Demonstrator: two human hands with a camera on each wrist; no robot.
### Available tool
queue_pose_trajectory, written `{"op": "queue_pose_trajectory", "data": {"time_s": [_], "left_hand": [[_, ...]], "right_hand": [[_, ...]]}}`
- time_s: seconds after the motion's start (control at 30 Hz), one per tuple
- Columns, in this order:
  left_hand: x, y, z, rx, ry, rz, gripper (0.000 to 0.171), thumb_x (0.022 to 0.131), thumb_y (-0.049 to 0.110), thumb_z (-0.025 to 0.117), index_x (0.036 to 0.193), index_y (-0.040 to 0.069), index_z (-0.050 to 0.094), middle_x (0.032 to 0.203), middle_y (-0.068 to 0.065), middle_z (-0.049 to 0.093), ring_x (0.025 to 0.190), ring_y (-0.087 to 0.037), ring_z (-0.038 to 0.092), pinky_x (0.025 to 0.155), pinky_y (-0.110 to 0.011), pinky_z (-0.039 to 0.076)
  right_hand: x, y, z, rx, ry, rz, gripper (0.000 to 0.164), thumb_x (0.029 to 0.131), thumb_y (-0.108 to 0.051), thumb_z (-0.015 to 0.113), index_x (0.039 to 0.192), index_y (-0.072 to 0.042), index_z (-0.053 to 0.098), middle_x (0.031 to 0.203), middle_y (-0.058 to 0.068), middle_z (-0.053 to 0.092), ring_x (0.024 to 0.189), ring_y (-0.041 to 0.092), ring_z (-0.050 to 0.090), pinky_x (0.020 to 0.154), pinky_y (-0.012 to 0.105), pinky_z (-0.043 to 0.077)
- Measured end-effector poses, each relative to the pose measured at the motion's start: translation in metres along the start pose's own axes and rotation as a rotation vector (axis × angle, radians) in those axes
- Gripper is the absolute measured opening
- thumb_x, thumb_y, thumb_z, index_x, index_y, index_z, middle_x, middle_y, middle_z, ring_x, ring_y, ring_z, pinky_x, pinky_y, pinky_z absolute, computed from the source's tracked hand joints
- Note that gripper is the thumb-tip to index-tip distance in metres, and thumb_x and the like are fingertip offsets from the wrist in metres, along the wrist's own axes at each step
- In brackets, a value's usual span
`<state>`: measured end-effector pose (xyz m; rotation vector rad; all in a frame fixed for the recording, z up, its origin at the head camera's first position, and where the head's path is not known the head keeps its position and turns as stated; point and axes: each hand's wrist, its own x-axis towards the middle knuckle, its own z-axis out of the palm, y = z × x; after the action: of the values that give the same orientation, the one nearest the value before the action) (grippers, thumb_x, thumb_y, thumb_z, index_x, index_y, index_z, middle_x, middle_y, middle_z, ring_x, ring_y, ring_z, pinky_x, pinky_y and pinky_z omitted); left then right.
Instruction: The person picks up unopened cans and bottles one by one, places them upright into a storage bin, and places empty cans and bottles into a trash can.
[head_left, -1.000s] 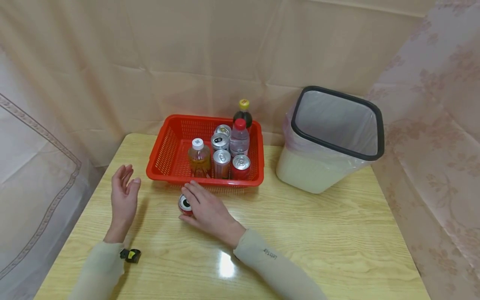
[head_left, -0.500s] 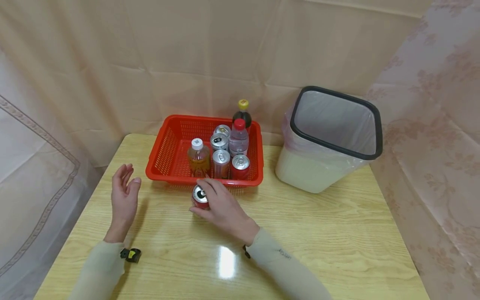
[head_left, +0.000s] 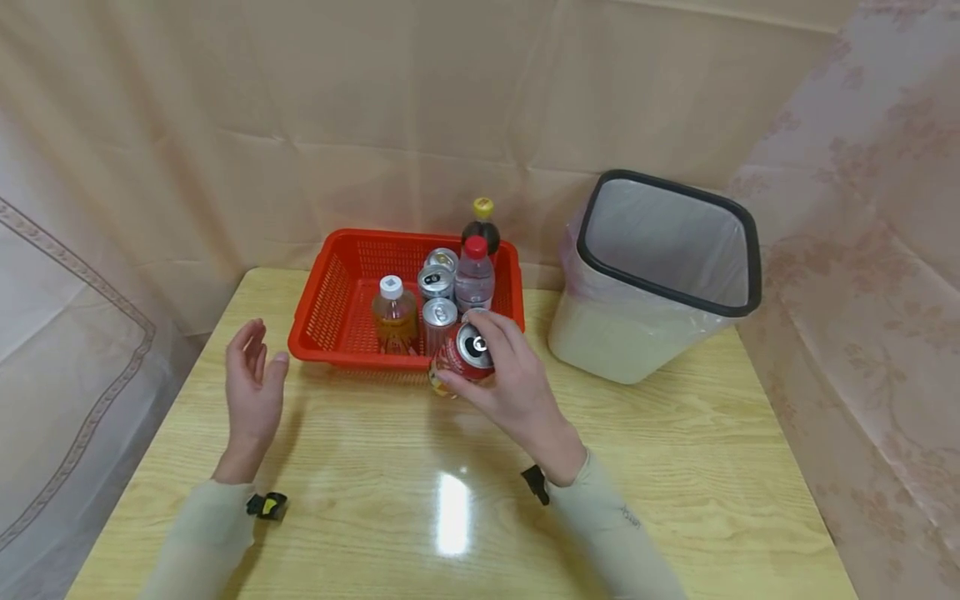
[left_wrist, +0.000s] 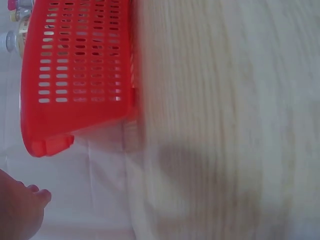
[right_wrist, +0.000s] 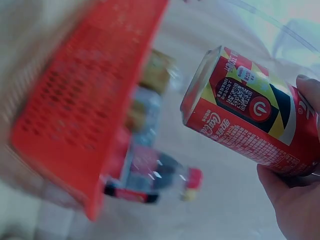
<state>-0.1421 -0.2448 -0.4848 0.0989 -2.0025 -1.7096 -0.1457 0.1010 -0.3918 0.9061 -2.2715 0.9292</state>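
Observation:
My right hand (head_left: 517,392) grips a red Coca-Cola can (head_left: 459,357) near its top, thumb on one side and fingers on the other. The can (right_wrist: 250,112) is tilted and held up in front of the basket's front right rim; its tab and dark mouth opening show on top. In the right wrist view its printed side with a QR code faces the camera. My left hand (head_left: 253,392) is held over the table left of the basket, fingers loosely bent, holding nothing. Part of that left hand (left_wrist: 22,207) shows at the lower left of the left wrist view.
A red plastic basket (head_left: 318,308) holds several cans and bottles, among them a white-capped bottle (head_left: 395,317), a red-capped bottle (head_left: 475,275) and a yellow-capped bottle (head_left: 482,225). A lined trash bin (head_left: 607,329) with a black rim stands to the right on the wooden table (head_left: 360,500).
The right hand has carried the Coca-Cola can from the tabletop in front of the basket up and to the right, tilting it. The left hand has barely moved.

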Motion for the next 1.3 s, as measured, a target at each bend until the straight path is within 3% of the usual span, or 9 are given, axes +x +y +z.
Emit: {"op": "queue_pose_trajectory", "data": {"time_s": [0.2, 0.4, 0.53, 0.67, 0.87, 0.97, 1.07, 1.17, 1.3], "left_hand": [[0.002, 0.005, 0.005, 0.011, -0.013, 0.006, 0.059, 0.102, 0.0, 0.053, 0.157, 0.002, 0.033, 0.161, -0.016, 0.034, 0.153, -0.024, 0.031, 0.124, -0.026, 0.022], [0.001, 0.006, 0.006, 0.097, -0.023, 0.01, 0.058, 0.103, 0.005, 0.053, 0.158, 0.004, 0.033, 0.161, -0.016, 0.036, 0.153, -0.021, 0.03, 0.122, -0.02, 0.022], [0.001, 0.007, 0.006, 0.124, -0.028, 0.031, 0.058, 0.102, 0.004, 0.053, 0.157, 0.003, 0.034, 0.16, -0.015, 0.037, 0.153, -0.021, 0.029, 0.122, -0.019, 0.022], [0.002, 0.008, 0.008, 0.123, -0.032, 0.049, 0.058, 0.101, 0.003, 0.054, 0.156, 0.002, 0.037, 0.159, -0.015, 0.038, 0.153, -0.021, 0.029, 0.122, -0.02, 0.022], [0.003, 0.008, 0.009, 0.134, -0.031, 0.048, 0.058, 0.1, 0.003, 0.055, 0.156, 0.002, 0.037, 0.159, -0.014, 0.038, 0.153, -0.021, 0.03, 0.122, -0.02, 0.022], [0.003, 0.008, 0.009, 0.144, -0.031, 0.037, 0.059, 0.102, 0.005, 0.055, 0.157, 0.003, 0.035, 0.16, -0.013, 0.037, 0.154, -0.021, 0.029, 0.122, -0.019, 0.022], [0.003, 0.008, 0.009, 0.157, -0.029, 0.03, 0.059, 0.102, 0.007, 0.055, 0.158, 0.005, 0.034, 0.161, -0.011, 0.036, 0.154, -0.02, 0.028, 0.122, -0.019, 0.022], [0.003, 0.009, 0.01, 0.155, -0.029, 0.033, 0.06, 0.102, 0.006, 0.055, 0.158, 0.005, 0.034, 0.161, -0.011, 0.036, 0.154, -0.021, 0.028, 0.122, -0.02, 0.022], [0.003, 0.011, 0.014, 0.137, -0.032, 0.045, 0.06, 0.101, 0.004, 0.055, 0.157, 0.003, 0.035, 0.16, -0.014, 0.037, 0.153, -0.021, 0.029, 0.123, -0.021, 0.022]], "right_hand": [[0.007, 0.004, -0.037, -0.017, 0.093, -0.008, 0.082, 0.075, -0.018, 0.095, 0.14, 0.006, 0.051, 0.134, 0.023, 0.056, 0.118, 0.032, 0.059, 0.09, 0.041, 0.06], [0.015, 0.01, -0.082, -0.059, 0.178, 0.022, 0.081, 0.075, -0.012, 0.094, 0.142, 0.004, 0.052, 0.136, 0.023, 0.057, 0.118, 0.033, 0.059, 0.089, 0.042, 0.06], [0.019, 0.013, -0.111, -0.084, 0.286, 0.035, 0.073, 0.086, -0.032, 0.087, 0.14, 0.004, 0.055, 0.135, 0.021, 0.06, 0.12, 0.034, 0.059, 0.096, 0.027, 0.054], [0.023, 0.014, -0.137, -0.106, 0.417, 0.052, 0.077, 0.091, -0.054, 0.075, 0.136, 0.005, 0.059, 0.133, 0.019, 0.063, 0.118, 0.034, 0.059, 0.097, 0.017, 0.048], [0.03, 0.017, -0.166, -0.133, 0.589, 0.133, 0.076, 0.084, -0.054, 0.083, 0.132, 0.002, 0.065, 0.128, 0.012, 0.067, 0.112, 0.026, 0.061, 0.092, 0.016, 0.05], [0.031, 0.026, -0.179, -0.151, 0.599, 0.198, 0.066, 0.082, -0.038, 0.089, 0.135, -0.007, 0.065, 0.128, -0.004, 0.064, 0.113, 0.017, 0.058, 0.09, 0.016, 0.051], [0.032, 0.042, -0.187, -0.184, 0.559, 0.265, 0.067, 0.081, -0.023, 0.091, 0.139, -0.014, 0.061, 0.128, -0.016, 0.058, 0.114, 0.011, 0.056, 0.09, 0.015, 0.051], [0.034, 0.06, -0.189, -0.215, 0.501, 0.347, 0.07, 0.081, -0.02, 0.092, 0.141, -0.014, 0.057, 0.13, -0.012, 0.057, 0.117, 0.01, 0.055, 0.094, 0.015, 0.05], [0.038, 0.079, -0.19, -0.259, 0.386, 0.504, 0.076, 0.084, -0.027, 0.089, 0.147, -0.013, 0.05, 0.14, 0.004, 0.055, 0.125, 0.014, 0.054, 0.103, 0.023, 0.049]]}}
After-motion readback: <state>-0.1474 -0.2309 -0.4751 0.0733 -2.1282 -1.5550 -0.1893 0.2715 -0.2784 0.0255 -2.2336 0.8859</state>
